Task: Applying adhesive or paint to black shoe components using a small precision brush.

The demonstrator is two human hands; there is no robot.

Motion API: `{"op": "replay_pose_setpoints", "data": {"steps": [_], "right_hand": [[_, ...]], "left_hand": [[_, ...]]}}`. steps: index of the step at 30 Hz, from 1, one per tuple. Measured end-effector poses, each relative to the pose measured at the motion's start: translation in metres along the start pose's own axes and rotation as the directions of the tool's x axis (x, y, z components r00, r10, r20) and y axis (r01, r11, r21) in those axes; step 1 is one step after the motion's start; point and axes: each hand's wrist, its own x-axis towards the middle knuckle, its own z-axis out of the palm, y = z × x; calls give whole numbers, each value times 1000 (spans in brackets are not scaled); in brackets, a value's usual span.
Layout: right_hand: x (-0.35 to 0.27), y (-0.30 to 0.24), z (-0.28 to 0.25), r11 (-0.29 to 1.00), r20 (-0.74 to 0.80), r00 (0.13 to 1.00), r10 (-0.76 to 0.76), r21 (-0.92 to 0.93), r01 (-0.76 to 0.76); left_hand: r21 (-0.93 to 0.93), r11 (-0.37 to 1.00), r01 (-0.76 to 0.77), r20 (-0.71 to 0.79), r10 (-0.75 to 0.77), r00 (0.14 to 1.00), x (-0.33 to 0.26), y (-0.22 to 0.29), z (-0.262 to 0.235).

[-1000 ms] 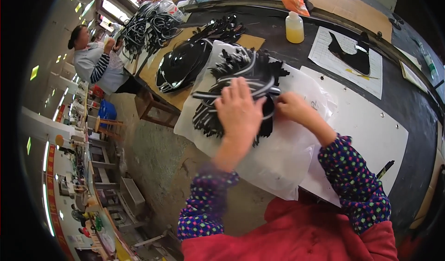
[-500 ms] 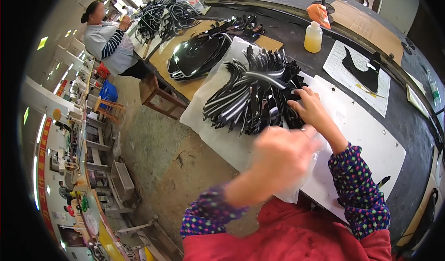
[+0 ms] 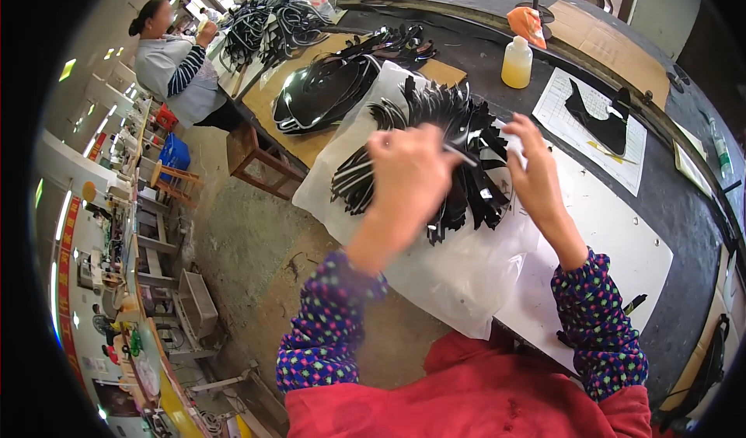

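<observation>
A bundle of glossy black strips with pale edges [image 3: 478, 197] lies fanned out on a crumpled translucent plastic sheet [image 3: 466, 282]. Over the bundle's left part is my left hand [image 3: 412, 177], smeared by motion, its fingertips hard to make out. A pale strip lies close to its thumb; whether the hand grips it I cannot tell. At the bundle's right edge, my right hand [image 3: 536, 174] has its thumb and fingers apart. Something white shows between them, perhaps plastic; it does not look gripped.
A white board [image 3: 622, 259] lies under the sheet's right side. Beyond stand a bottle of yellow liquid [image 3: 517, 63] and an orange bag [image 3: 527, 26]. A black cut piece rests on gridded paper [image 3: 559, 115]. Black panels [image 3: 322, 96] lie farther left, near a co-worker [image 3: 179, 69] and a wooden stool [image 3: 252, 158].
My left hand has moved up and left, from in front of the bundle to over it. My right hand has lifted off the strips and spread its fingers. The strips at the right have shifted.
</observation>
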Motion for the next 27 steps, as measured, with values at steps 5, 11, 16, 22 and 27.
{"op": "replay_pose_setpoints", "data": {"steps": [5,11,16,22,27], "right_hand": [[26,-16,-5,885,382,922,-66,449,-123],[-2,30,-6,979,452,891,-48,199,-48],[8,-31,26,953,217,946,-239,240,186],[-45,-42,66,974,383,922,47,186,-127],[-66,-34,67,924,292,947,135,308,-227]], "left_hand": [[-510,710,-485,149,628,764,-72,57,6],[-891,418,180,172,-57,983,30,-53,-48],[-168,866,471,413,-371,831,28,-157,58],[-315,747,586,451,-426,785,48,-134,75],[-90,954,287,287,-251,924,57,-59,62]]}}
